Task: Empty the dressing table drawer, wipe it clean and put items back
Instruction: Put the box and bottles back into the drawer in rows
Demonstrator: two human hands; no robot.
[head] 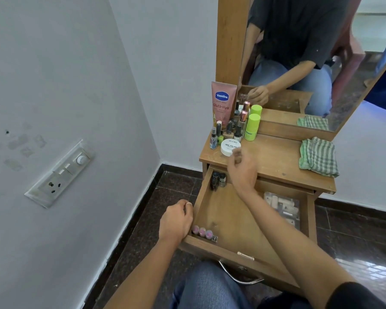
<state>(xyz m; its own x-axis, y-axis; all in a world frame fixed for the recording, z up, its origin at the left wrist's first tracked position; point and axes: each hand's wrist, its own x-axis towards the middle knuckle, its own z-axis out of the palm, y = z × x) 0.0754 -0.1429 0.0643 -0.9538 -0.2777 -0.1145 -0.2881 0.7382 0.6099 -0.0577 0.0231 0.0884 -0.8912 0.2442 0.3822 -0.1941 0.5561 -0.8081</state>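
In the drawer (218, 210) dark bottles (217, 180) stood at the far left corner beside your curled right hand (243, 172), its hold unclear; your left hand (176, 221) gripped the rim.

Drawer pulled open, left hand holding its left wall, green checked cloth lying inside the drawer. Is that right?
Not quite. The green checked cloth lies on the tabletop, not inside the drawer; the head view shows it. The drawer is open and the left hand holds its left wall.
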